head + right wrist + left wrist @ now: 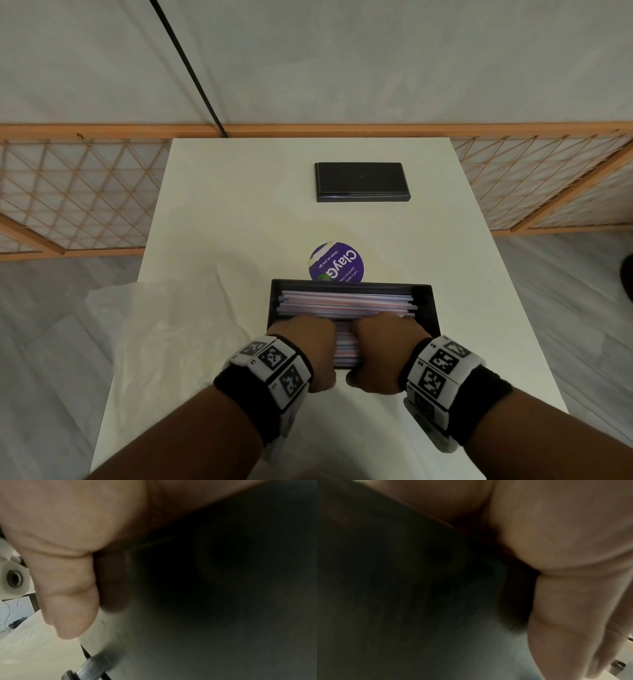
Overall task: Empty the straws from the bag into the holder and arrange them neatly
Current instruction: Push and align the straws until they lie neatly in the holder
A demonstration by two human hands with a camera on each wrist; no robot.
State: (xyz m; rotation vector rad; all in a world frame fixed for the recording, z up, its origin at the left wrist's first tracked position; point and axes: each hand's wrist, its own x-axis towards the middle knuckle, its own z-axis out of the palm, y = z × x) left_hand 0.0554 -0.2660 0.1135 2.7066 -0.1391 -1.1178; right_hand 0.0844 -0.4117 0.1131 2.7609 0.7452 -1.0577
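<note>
A black rectangular holder (pixel 425 306) sits on the white table near its front edge, filled with pale pink and lilac straws (pixel 346 301) lying side by side. Both hands are at its near wall. My left hand (pixel 305 339) and right hand (pixel 383 335) reach over the wall with their fingers curled down onto the straws, fingertips hidden, and their thumbs against the outside of the wall. The left wrist view shows only my left hand's palm and thumb (pixel 556 547) against darkness. In the right wrist view my right thumb (pixel 68 601) lies along the dark wall. A crumpled clear plastic bag (pixel 164 325) lies left of the holder.
A flat black lid or base (pixel 362 181) lies further back on the table (pixel 239 205). A round purple sticker (pixel 337 262) shows just behind the holder. An orange lattice screen (pixel 68 192) stands behind the table.
</note>
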